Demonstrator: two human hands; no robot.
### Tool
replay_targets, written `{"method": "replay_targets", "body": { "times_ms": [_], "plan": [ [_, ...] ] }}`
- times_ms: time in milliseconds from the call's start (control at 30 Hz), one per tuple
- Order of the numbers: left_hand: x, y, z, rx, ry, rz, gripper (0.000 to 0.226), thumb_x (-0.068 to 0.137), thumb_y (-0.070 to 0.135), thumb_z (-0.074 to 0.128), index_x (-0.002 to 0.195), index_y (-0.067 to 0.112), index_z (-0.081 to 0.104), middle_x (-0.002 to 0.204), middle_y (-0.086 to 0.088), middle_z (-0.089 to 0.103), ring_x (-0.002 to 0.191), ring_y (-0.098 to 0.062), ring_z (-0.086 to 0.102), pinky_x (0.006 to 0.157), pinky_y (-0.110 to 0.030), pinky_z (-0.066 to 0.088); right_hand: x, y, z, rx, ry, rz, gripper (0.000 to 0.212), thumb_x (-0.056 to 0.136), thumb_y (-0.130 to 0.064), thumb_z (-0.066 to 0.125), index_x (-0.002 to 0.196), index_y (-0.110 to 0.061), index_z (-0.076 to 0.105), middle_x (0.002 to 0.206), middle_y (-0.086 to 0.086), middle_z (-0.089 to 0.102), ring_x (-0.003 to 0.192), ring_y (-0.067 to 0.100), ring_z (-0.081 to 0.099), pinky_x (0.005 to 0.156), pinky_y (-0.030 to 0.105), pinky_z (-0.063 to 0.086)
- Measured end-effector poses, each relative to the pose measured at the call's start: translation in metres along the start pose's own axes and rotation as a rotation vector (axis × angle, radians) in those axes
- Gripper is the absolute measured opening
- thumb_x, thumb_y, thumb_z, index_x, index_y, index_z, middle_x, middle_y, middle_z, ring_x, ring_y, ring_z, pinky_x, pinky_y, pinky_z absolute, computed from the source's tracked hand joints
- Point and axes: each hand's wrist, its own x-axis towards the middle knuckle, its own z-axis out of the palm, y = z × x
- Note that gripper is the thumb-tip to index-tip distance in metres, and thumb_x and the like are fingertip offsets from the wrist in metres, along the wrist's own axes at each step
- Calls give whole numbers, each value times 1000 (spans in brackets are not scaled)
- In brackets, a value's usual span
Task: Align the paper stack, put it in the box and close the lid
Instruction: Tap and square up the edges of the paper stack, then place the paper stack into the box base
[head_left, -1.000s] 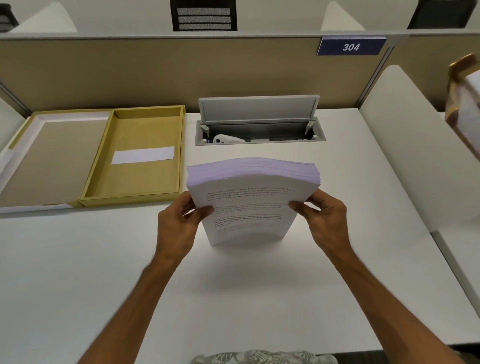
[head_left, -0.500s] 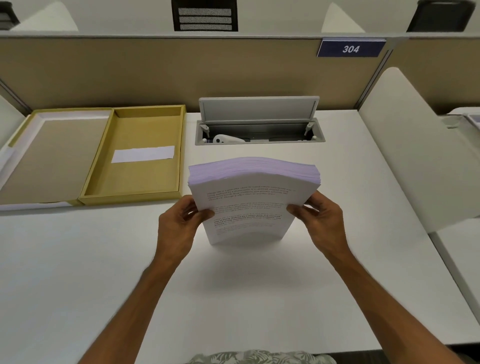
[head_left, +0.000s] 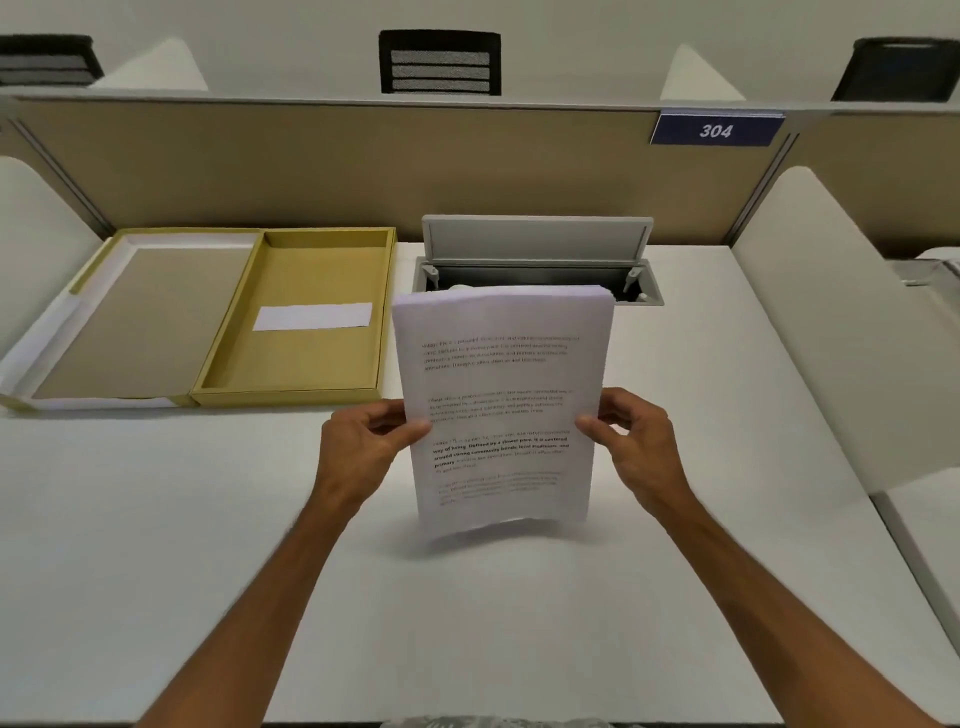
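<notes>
Paper stack (head_left: 501, 410) upright btwn hands, left hand (head_left: 363, 449) & right hand (head_left: 636, 447) clamping its side edges.

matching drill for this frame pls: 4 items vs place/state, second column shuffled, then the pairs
Items
1. paper stack
2. box
3. lid
4. cable hatch

Place/state
A. flipped open, lying flat at the far left of the desk
B. held upright between left hand and right hand
C. grey flap raised, behind the paper
D. open, holding only a white slip

Pairs: 1-B, 2-D, 3-A, 4-C
</notes>
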Motion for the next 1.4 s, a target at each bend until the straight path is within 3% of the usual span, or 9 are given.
{"method": "replay_targets", "body": {
  "times_ms": [100,200,400,700,967,1267,1400],
  "plan": [
    [-5,5,-10,-100,-27,-83,35,81,17,82,114,9,75,104,-3,79,94,-23,76,81,-40,61,3,-6,9,91,-44,64,26,90,-7,71,116,-10,71,107,6,76,96,31,70,84,46,61],
    [-8,8,-23,-130,-14,-137,33,81,16,81,112,8,75,101,-6,79,93,-24,76,78,-41,62,6,-13,21,136,-91,123,27,91,-5,70,118,-5,70,109,10,76,97,32,73,82,51,61],
    [-5,1,-54,-164,51,-232,24,80,11,81,103,6,77,93,-6,80,86,-24,77,62,-26,60,13,-20,59,136,-128,236,21,91,-6,70,112,-5,73,102,7,79,91,28,76,80,48,62],
    [30,-13,-111,-112,43,-320,26,79,15,82,103,5,76,94,-5,80,84,-22,77,63,-26,60,33,-31,125,99,-106,350,16,89,-7,72,103,-8,77,94,5,80,86,26,77,81,52,61],
    [89,-23,-167,-110,66,-308,16,77,11,84,90,5,76,81,-1,80,71,-17,77,54,-21,56,72,-52,194,76,-50,390,17,91,-7,70,106,-7,77,97,7,79,89,29,76,84,52,60],
    [198,-26,-234,-15,80,-303,29,77,16,84,100,0,74,94,-7,78,78,-20,78,63,-28,60,164,-73,275,18,4,400,9,92,-15,70,99,-13,76,101,3,78,85,20,75,81,43,63],
    [250,-33,-256,64,42,-337,23,82,18,80,98,4,72,95,-5,77,79,-18,77,54,-21,57,210,-77,311,-35,1,390,4,91,-14,71,88,-16,72,105,5,75,87,22,74,72,36,62]
  ]
}}
